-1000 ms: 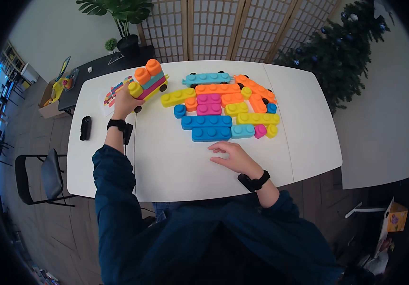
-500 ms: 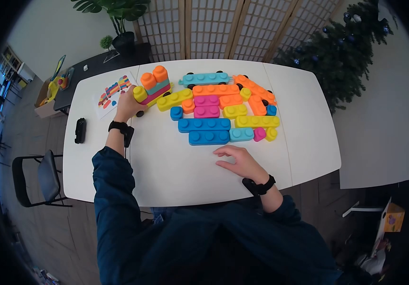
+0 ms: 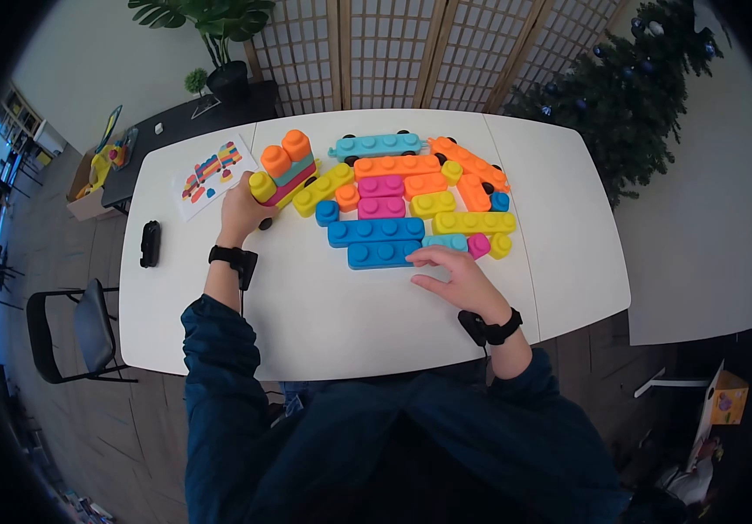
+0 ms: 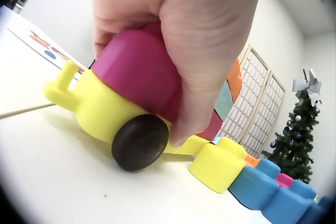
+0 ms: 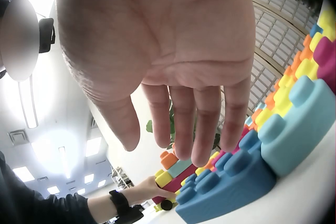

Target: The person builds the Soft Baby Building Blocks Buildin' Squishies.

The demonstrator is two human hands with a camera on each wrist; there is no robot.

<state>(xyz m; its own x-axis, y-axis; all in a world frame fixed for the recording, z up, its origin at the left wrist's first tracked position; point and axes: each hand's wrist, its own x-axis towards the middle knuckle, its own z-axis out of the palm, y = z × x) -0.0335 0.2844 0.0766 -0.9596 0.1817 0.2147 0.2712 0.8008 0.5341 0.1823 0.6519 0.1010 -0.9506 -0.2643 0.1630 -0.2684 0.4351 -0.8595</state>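
Now the left hand (image 3: pixel 243 212) grips a block vehicle (image 3: pixel 292 174) near a printed sheet (image 3: pixel 212 177); right hand (image 3: pixel 463 281) relaxed.

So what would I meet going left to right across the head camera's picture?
Chair → black thing → paper → block car → two big pink blocks → right hand → Christmas tree.

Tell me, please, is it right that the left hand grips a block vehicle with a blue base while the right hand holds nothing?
The base of the block vehicle is yellow, not blue, as the left wrist view shows; the left hand grips that vehicle and the right hand holds nothing.
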